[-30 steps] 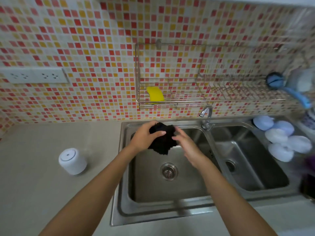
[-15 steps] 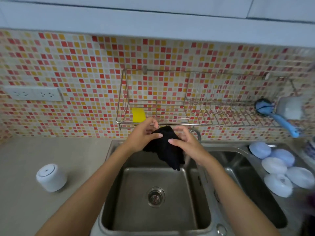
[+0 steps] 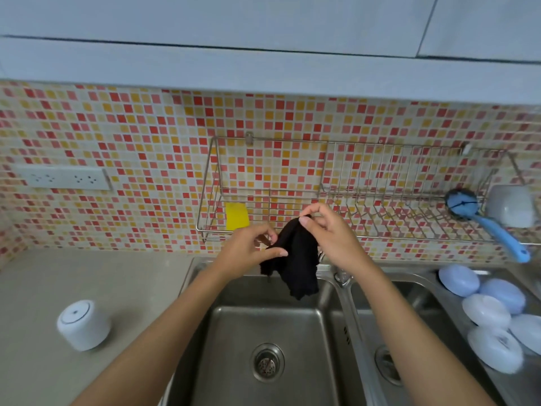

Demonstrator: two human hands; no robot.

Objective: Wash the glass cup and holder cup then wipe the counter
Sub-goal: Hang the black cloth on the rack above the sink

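While held above the sink, black cloth pinched between left hand, right hand.

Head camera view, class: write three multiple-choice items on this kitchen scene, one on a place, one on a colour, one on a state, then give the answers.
1. Where does the white cup stand?
A. in the basin
B. on the counter left of the sink
C. on the rack

2. What colour is the sponge on the wire rack?
A. yellow
B. green
C. black

3. How is the black cloth held?
A. by one hand
B. lying in the basin
C. by both hands above the basin

Answers: 1 B, it sits upside down on the counter; 2 A, plainly yellow; 3 C, left hand and right hand both pinch it.
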